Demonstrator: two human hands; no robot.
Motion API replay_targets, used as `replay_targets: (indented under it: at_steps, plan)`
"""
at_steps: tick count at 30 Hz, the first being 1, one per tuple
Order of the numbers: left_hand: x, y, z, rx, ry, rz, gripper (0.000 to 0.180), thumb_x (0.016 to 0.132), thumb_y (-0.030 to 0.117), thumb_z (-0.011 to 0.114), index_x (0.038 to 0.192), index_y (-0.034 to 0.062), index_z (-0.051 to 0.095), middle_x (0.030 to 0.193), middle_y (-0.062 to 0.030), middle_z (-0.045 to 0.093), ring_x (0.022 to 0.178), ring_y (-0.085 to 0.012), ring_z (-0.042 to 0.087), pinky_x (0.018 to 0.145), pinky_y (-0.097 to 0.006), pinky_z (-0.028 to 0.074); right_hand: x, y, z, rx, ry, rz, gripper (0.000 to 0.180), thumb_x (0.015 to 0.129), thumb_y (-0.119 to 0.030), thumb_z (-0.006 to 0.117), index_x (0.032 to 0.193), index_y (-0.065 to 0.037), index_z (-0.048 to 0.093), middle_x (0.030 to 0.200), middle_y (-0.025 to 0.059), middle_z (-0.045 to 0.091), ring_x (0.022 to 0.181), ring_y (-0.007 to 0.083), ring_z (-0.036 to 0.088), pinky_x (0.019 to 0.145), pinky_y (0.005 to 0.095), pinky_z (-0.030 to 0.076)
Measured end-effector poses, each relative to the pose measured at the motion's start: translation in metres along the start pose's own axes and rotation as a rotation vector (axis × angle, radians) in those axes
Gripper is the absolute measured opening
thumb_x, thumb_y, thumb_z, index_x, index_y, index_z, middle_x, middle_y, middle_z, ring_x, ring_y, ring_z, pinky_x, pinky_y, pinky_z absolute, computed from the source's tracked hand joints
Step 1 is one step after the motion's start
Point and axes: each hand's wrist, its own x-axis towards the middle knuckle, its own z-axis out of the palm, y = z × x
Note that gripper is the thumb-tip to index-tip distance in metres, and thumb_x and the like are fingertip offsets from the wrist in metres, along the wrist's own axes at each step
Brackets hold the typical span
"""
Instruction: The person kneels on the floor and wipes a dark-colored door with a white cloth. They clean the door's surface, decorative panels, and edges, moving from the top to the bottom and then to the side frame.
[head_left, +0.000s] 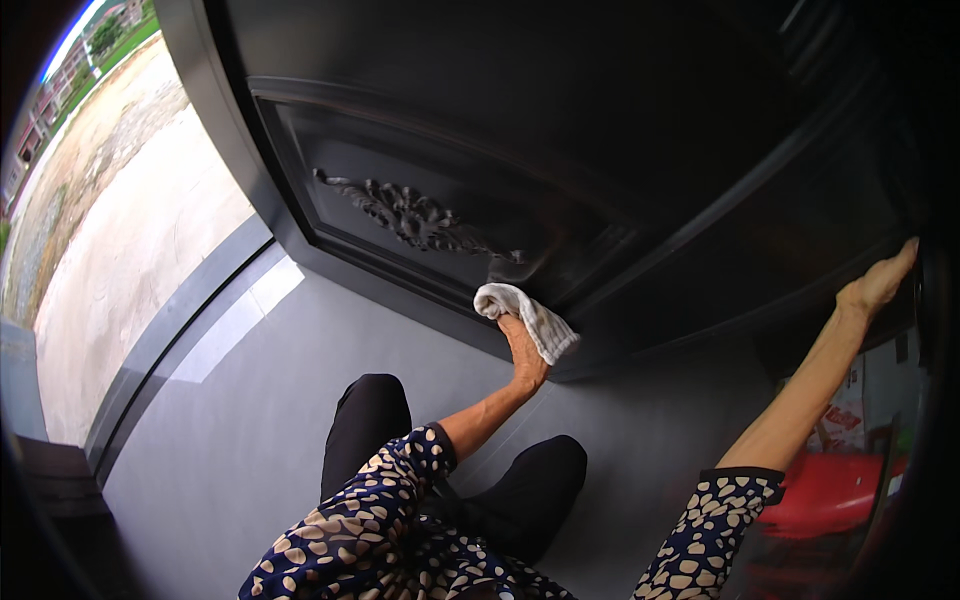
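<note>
A dark door [640, 120] with a raised carved ornament [415, 215] on its lower panel stands in front of me. My left hand [525, 350] is closed on a pale, folded cloth [548, 325], which lies against the door's bottom moulding, just below and right of the ornament. The cloth covers most of the fingers. Far to the right, my right hand [878, 283] grips the door's edge, its fingertips partly hidden in the dark there.
A grey tiled floor [240, 400] stretches under my bent knees. At left, a metal threshold [180, 325] borders pale concrete outdoors [140, 230], with buildings beyond. A red object [830, 490] stands beneath my right forearm.
</note>
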Motion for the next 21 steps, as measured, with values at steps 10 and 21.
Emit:
replay_targets:
  at_steps: [10, 21]
  plan:
    - [-0.067, 0.178, 0.096, 0.388, -0.54, 1.181, 0.049, 0.07, 0.013, 0.066, 0.114, -0.0013, 0.047, 0.114, -0.0217, 0.044, 0.095, -0.0337, 0.047, 0.078, -0.044, 0.04, 0.007, -0.021, -0.042, -0.178, 0.002, -0.107, 0.084, 0.089, -0.055, 0.039, 0.141, 0.004, 0.01, 0.149, 0.0177, 0.006, 0.138, 0.0263, 0.008, 0.112, 0.0332, 0.012]
    - [-0.055, 0.049, 0.019, 0.863, -0.599, 0.941, 0.047, 0.075, 0.012, 0.061, 0.119, 0.0027, 0.048, 0.113, -0.0169, 0.047, 0.109, -0.0392, 0.041, 0.086, -0.045, 0.042, 0.001, -0.024, -0.046, -0.13, -0.075, -0.103, 0.087, 0.087, -0.058, 0.04, 0.141, 0.003, 0.01, 0.15, 0.0159, -0.001, 0.139, 0.0234, -0.008, 0.113, 0.0363, -0.001]
